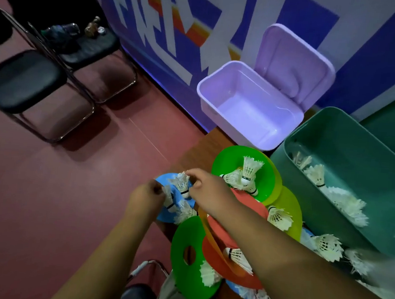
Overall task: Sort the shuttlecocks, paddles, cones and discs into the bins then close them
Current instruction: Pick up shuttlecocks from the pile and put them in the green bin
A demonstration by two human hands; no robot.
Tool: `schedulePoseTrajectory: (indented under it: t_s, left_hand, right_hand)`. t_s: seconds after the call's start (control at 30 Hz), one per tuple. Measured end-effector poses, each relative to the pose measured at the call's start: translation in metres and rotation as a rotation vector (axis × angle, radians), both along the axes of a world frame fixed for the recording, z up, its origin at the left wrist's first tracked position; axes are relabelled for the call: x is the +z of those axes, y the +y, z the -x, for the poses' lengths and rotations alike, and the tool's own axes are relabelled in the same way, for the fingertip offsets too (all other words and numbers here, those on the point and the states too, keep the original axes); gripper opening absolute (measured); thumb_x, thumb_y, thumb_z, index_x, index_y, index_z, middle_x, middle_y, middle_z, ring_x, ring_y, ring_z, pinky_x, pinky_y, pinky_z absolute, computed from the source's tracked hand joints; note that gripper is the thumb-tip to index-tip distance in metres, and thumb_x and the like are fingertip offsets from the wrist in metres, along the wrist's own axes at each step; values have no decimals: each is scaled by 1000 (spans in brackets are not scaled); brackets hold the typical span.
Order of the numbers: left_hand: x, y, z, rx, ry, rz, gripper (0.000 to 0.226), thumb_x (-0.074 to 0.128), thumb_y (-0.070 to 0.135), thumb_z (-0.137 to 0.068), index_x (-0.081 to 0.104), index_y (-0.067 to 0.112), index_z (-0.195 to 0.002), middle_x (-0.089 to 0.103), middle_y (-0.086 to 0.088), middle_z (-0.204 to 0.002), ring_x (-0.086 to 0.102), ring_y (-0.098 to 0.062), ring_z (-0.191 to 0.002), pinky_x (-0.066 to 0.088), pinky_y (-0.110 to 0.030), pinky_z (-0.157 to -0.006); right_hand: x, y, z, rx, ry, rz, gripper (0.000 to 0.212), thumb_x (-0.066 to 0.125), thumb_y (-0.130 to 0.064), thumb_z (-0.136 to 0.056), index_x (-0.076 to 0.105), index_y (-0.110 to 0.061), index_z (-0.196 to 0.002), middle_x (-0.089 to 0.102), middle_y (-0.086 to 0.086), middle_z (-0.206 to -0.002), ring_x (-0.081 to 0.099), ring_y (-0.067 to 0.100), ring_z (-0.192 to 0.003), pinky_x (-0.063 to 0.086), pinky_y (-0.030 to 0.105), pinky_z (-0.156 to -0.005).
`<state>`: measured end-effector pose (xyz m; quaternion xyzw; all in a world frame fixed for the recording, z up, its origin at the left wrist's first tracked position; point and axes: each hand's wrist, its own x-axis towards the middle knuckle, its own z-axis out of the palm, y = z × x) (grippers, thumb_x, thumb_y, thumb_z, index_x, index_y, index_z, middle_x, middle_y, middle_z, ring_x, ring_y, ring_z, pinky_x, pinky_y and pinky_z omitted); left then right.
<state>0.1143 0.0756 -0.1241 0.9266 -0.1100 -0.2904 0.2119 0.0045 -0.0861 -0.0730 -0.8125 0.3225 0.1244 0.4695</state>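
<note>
I see the right hand (202, 186) pinching a shuttlecock (181, 183) by its feathers over the blue disc (161, 215), left of centre. The left hand (144, 198) pinches a second shuttlecock (169, 198) just beside it. More lie in the green bin (307, 201) at right, and the purple bin (209, 112) stands open above.

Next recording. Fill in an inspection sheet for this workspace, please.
Surface: wooden table, largely covered by discs.
Job's things: purple bin open, nothing in it; green bin open, shuttlecocks inside; loose shuttlecocks among the discs.
Clutter: nothing seen.
Hands: left hand pinches one shuttlecock, right hand pinches a second shuttlecock, both over the blue disc.
Cables: nothing seen.
Surroundings: two black chairs, bottles on one; red floor; banner behind the bins.
</note>
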Motion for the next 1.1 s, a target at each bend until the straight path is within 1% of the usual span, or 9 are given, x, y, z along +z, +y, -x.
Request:
schedulePoseTrajectory:
  t_s: [0.07, 0.2, 0.4, 0.5, 0.63, 0.73, 0.8, 0.97, 1.1]
  left_hand:
    - [0, 3, -2, 11, -21, 21, 13, 61, 17, -91, 72, 16, -97, 75, -10, -96, 66, -30, -87, 40, -30, -68]
    - [5, 5, -4, 16, -14, 76, 11, 65, 22, -94, 74, 17, -99, 73, -5, -90, 68, -29, -89, 43, -31, -68]
    - [19, 3, -2, 32, 2, 122, 12, 65, 28, -96, 70, 19, -89, 69, 1, -79, 65, -24, -78, 44, -31, -65]
    - [28, -2, 2, 26, 13, 152, 13, 66, 28, -96, 67, 22, -85, 67, 3, -74, 63, -22, -73, 43, -30, -61]
    - [49, -21, 13, 3, -3, 213, 15, 65, 23, -97, 65, 23, -82, 66, 12, -62, 60, 0, -58, 38, -17, -51]
    - [65, -42, 25, -48, -26, 259, 15, 67, 26, -94, 67, 14, -86, 67, -6, -76, 67, -23, -73, 49, -36, -64]
    - [77, -61, 37, -77, -35, 299, 17, 67, 29, -94, 66, 14, -85, 64, -9, -75, 61, -29, -68, 46, -37, -61]
    - [121, -119, 73, -216, -68, 420, 18, 68, 30, -95, 66, 20, -80, 59, 5, -63, 54, -4, -50, 38, -22, -51]
    - [150, -166, 101, -339, -103, 491, 12, 69, 35, -91, 69, 28, -81, 62, 11, -65, 55, -1, -58, 37, -27, -57]
  right_hand:
    - [-7, 2, -9, 55, 8, 33, 57, 60, -16, -97, 54, -43, -148, 73, 2, -105, 65, 23, -68, 50, 33, -58]
    - [-19, 5, -22, 116, 52, 122, 57, 61, -19, -98, 52, -43, -148, 71, 4, -103, 68, 25, -72, 61, 45, -70]
    - [-26, -1, -20, 115, 84, 267, 10, 58, -17, -101, 60, -25, -107, 68, 5, -103, 63, 29, -82, 55, 43, -68]
    - [-23, -9, -7, 76, 75, 258, 8, 60, -17, -100, 61, -20, -92, 68, 3, -93, 63, 26, -82, 56, 43, -71]
    - [-8, -23, 22, -61, -5, 218, 6, 63, -17, -96, 65, -20, -92, 68, 0, -89, 63, 24, -85, 52, 38, -72]
    - [14, -34, 51, -152, -100, 214, 3, 67, -18, -95, 68, -20, -92, 68, -4, -87, 62, 18, -83, 44, 32, -69]
    - [32, -44, 73, -223, -156, 228, 4, 69, -20, -94, 67, -21, -91, 69, -6, -86, 65, 17, -83, 49, 33, -71]
    - [79, -75, 140, -477, -211, 272, 8, 70, -27, -96, 65, -26, -90, 66, -12, -85, 62, 8, -80, 51, 31, -71]
    - [115, -98, 197, -700, -281, 302, 9, 70, -29, -95, 66, -27, -87, 66, -12, -83, 61, 4, -76, 49, 27, -69]
